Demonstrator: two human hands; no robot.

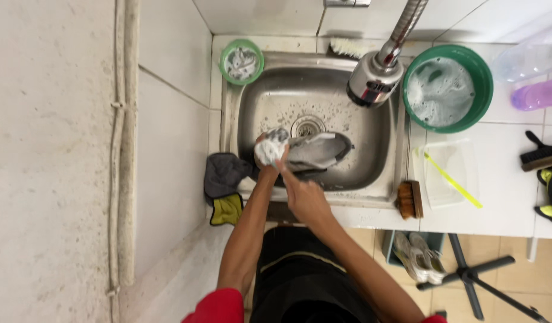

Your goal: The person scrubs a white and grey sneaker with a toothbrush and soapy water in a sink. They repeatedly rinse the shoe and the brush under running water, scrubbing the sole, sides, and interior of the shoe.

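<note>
Currently both hands are over the steel sink (380, 179), at its front-left part. Left hand (270, 149) is clenched round a soapy white-grey cloth (271, 145), pressed against the heel end of a grey shoe (316, 151). Right hand (306, 197) sits just in front of the shoe, fingers reaching to its near side; looks like it grips the shoe, though the exact hold is partly hidden. Shoe lies on its side inside the basin, just in front of the drain (307, 125), toe toward the sink's right wall. Chrome tap head (374, 81) hangs over the back-right of the basin. Small green cup (242, 61) with a wad inside stands at the sink's back-left corner; white brush (346, 46) on the back rim. Big green bowl (474, 70) of suds sits on the worktop (503, 179) right of the sink. Clear tray (446, 173) with a yellow-green stick (452, 179) lies at the worktop front, wooden brush (409, 199) at the front edge beside it. Dark rag (225, 173) with yellow cloth (226, 209) hangs off the sink's left edge. Pair of pale shoes (416, 256) in a bin below the worktop.
</note>
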